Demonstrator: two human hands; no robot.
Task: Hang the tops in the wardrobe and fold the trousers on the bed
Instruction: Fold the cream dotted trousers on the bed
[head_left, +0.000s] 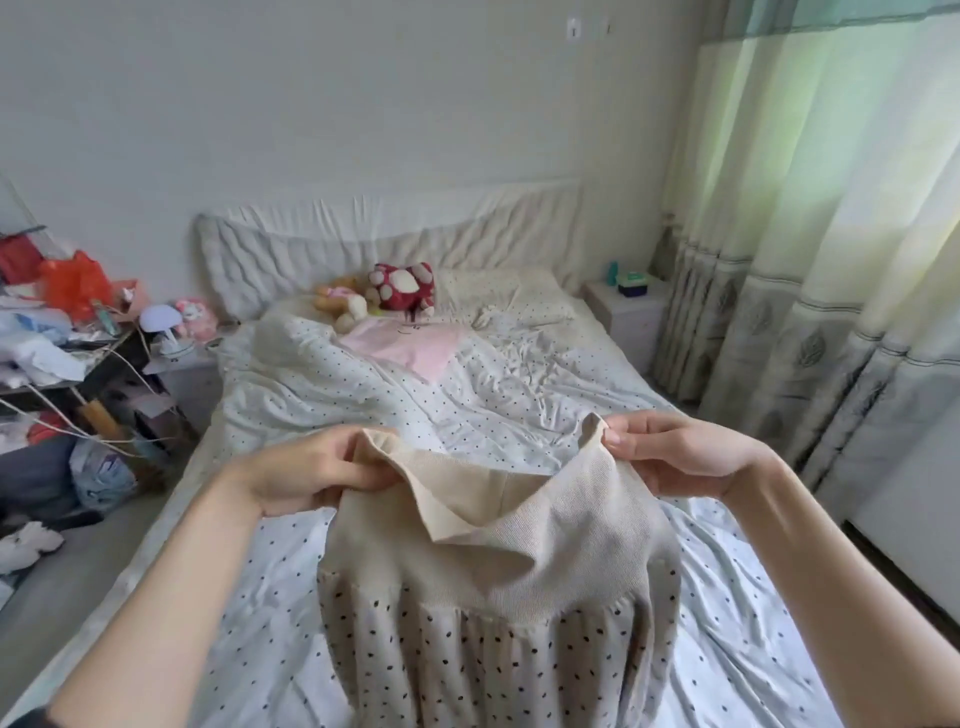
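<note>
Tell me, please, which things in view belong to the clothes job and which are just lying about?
Part of the job:
beige garment, pinched at its waistband by the left hand and right hand
bed

Just lying about:
stuffed toys
pink cloth
cluttered side table
nightstand
curtains

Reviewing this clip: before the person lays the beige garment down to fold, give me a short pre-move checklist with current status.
1. Left hand grips the garment at its band: ok.
2. Right hand pinches the other end of the band: ok.
3. Band stretched flat between the hands: not ok, it sags in the middle.
4. Bare bed space near the person: ok.
5. Pink cloth and plush toys lie apart, near the headboard: ok.
6. Garment is trousers, not a top: cannot tell.
</note>
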